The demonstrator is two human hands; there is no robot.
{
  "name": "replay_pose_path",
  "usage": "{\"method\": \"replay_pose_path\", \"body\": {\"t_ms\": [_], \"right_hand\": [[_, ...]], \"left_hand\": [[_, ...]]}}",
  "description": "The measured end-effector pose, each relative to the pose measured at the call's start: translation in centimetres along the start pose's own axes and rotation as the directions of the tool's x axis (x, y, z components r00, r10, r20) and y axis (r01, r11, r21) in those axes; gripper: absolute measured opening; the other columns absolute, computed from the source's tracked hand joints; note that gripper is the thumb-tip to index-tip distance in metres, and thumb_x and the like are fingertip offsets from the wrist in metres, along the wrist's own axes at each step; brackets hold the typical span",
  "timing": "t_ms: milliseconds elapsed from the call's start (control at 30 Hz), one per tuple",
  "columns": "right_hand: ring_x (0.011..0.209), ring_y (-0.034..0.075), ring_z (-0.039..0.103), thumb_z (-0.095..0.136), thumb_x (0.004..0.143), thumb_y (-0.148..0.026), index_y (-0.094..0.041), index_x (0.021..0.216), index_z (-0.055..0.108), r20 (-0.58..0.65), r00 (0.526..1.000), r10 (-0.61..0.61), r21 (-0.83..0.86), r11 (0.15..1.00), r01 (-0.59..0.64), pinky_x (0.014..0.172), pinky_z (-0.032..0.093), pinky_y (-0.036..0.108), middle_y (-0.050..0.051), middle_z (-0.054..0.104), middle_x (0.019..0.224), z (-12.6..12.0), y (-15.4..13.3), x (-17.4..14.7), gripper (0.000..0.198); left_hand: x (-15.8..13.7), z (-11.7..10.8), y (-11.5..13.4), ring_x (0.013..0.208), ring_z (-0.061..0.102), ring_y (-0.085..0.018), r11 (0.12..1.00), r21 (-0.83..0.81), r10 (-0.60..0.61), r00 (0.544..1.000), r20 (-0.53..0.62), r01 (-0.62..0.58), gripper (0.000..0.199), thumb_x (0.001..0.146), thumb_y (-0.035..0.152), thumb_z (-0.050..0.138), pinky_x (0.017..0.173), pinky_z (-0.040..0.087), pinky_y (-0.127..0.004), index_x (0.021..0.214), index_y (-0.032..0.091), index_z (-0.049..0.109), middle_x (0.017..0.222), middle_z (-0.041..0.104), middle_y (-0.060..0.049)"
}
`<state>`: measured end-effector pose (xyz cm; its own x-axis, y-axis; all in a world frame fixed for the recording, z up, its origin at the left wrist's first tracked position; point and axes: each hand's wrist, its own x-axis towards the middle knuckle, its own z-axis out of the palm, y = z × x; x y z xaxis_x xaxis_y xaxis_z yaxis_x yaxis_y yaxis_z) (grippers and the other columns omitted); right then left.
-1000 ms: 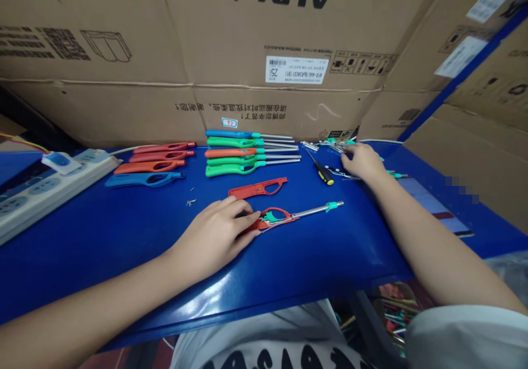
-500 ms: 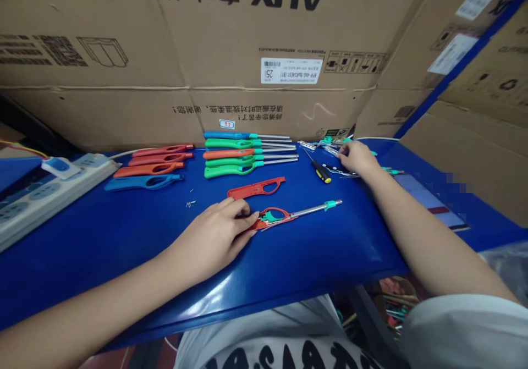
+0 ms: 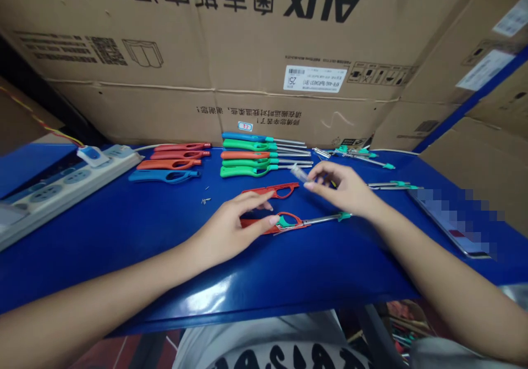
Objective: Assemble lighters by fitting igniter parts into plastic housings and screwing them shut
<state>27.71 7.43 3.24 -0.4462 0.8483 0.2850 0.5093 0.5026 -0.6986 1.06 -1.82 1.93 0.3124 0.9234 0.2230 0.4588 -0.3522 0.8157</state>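
An opened gas lighter (image 3: 295, 221), with a red half-shell, a green trigger and a metal barrel pointing right, lies on the blue table. My left hand (image 3: 235, 220) is over its handle end, fingers apart, the thumb touching or just above the shell. Held between the fingertips of my right hand (image 3: 340, 185) is a small clear plastic tank (image 3: 300, 173), blurred, above the table to the right of the other red half-shell (image 3: 284, 191). That loose half lies behind the opened lighter, partly hidden by my left fingers.
Assembled lighters (image 3: 245, 156) lie in a row at the back, with several handle shells (image 3: 165, 176) to their left. Tiny screws (image 3: 205, 200) lie nearby. A power strip (image 3: 74, 185) is on the left; barrel parts (image 3: 358, 152) and a phone (image 3: 449, 220) are on the right. Cardboard (image 3: 247, 44) walls the back.
My right hand has come back left from the parts at the back right, bringing the clear tank. My left fingers have spread and loosened from the lighter's handle. The view has shifted slightly.
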Motion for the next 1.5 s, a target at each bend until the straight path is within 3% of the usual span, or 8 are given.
{"method": "replay_pose_path", "body": {"t_ms": [200, 367, 533, 667, 900, 1033, 1200, 1500], "right_hand": [[0.076, 0.013, 0.055, 0.066, 0.093, -0.029, -0.018, 0.092, 0.062, 0.115, 0.967, -0.228, 0.151, 0.966, 0.209, 0.071, 0.045, 0.027, 0.002, 0.064, 0.087, 5.0, -3.4, -2.4, 0.012], [0.092, 0.017, 0.060, 0.071, 0.092, -0.034, -0.019, 0.097, 0.062, 0.241, 0.897, -0.372, 0.083, 0.928, 0.362, 0.084, 0.048, 0.030, 0.005, 0.065, 0.096, 4.4, -3.6, -2.6, 0.018], [0.103, 0.020, 0.060, 0.068, 0.094, -0.031, -0.022, 0.108, 0.067, 0.456, 0.796, -0.398, -0.076, 0.874, 0.480, 0.092, 0.048, 0.036, 0.006, 0.062, 0.112, 3.8, -2.9, -2.5, 0.016], [0.097, 0.019, 0.061, 0.058, 0.098, -0.024, -0.020, 0.103, 0.067, 0.497, 0.779, -0.383, -0.116, 0.860, 0.498, 0.088, 0.049, 0.035, 0.007, 0.061, 0.112, 3.9, -2.7, -2.6, 0.011], [0.081, 0.012, 0.058, 0.058, 0.098, -0.023, -0.018, 0.093, 0.065, 0.364, 0.881, -0.302, 0.093, 0.953, 0.288, 0.074, 0.048, 0.025, 0.005, 0.063, 0.097, 4.2, -2.3, -2.5, 0.010], [0.052, 0.008, 0.042, 0.064, 0.095, -0.037, -0.018, 0.089, 0.064, 0.258, 0.964, -0.071, 0.225, 0.974, 0.012, 0.049, 0.035, 0.022, -0.004, 0.053, 0.064, 4.5, -1.6, -2.1, 0.020], [0.045, 0.007, 0.047, 0.071, 0.087, -0.049, -0.018, 0.091, 0.060, 0.313, 0.944, 0.104, 0.465, 0.850, -0.248, 0.040, 0.040, 0.019, -0.005, 0.056, 0.059, 4.3, -1.6, -1.7, 0.033], [0.049, 0.008, 0.053, 0.077, 0.082, -0.050, -0.014, 0.094, 0.066, 0.458, 0.885, 0.077, 0.473, 0.822, -0.316, 0.041, 0.050, 0.020, -0.004, 0.058, 0.062, 4.4, -1.2, -1.3, 0.040]], "left_hand": [[0.6, 0.9, -0.5, 0.108, 0.069, -0.022, 0.933, -0.359, -0.005, 1.000, -0.014, -0.001, 0.018, 0.095, 0.031, 0.065, 0.101, 0.051, -0.034, 0.101, 0.019, 0.077, 0.109, 0.077, -0.006], [0.4, 0.9, 0.0, 0.091, 0.067, -0.018, 0.901, -0.434, -0.048, 0.996, -0.071, 0.012, 0.015, 0.092, 0.032, 0.067, 0.090, 0.053, -0.029, 0.092, 0.018, 0.073, 0.095, 0.075, -0.003], [0.6, 1.0, -0.3, 0.085, 0.063, -0.016, 0.857, -0.502, -0.148, 0.989, -0.030, 0.113, 0.027, 0.095, 0.041, 0.061, 0.087, 0.050, -0.027, 0.090, 0.016, 0.068, 0.087, 0.067, -0.002], [0.6, 1.0, -1.0, 0.078, 0.060, -0.016, 0.781, -0.591, -0.245, 0.970, 0.005, 0.200, 0.036, 0.096, 0.051, 0.057, 0.080, 0.049, -0.029, 0.093, 0.016, 0.063, 0.082, 0.063, -0.002], [0.6, 0.0, -0.4, 0.057, 0.036, -0.011, 0.827, -0.522, -0.250, 0.968, -0.006, 0.210, 0.037, 0.098, 0.052, 0.051, 0.053, 0.031, -0.024, 0.086, 0.017, 0.057, 0.065, 0.041, 0.004], [0.2, -0.3, 0.3, 0.054, 0.028, -0.012, 0.865, -0.416, -0.265, 0.959, 0.099, 0.282, 0.040, 0.101, 0.052, 0.042, 0.050, 0.025, -0.025, 0.085, 0.018, 0.057, 0.061, 0.031, 0.006], [-0.4, -0.3, 0.5, 0.065, 0.041, -0.013, 0.960, -0.190, -0.162, 0.962, 0.218, 0.205, 0.025, 0.100, 0.044, 0.051, 0.061, 0.034, -0.026, 0.090, 0.021, 0.053, 0.073, 0.048, 0.004], [-0.2, -0.1, 0.1, 0.067, 0.049, -0.012, 0.995, -0.019, -0.093, 0.966, 0.240, 0.101, 0.028, 0.105, 0.043, 0.043, 0.063, 0.038, -0.025, 0.098, 0.020, 0.057, 0.079, 0.057, 0.004]]}}
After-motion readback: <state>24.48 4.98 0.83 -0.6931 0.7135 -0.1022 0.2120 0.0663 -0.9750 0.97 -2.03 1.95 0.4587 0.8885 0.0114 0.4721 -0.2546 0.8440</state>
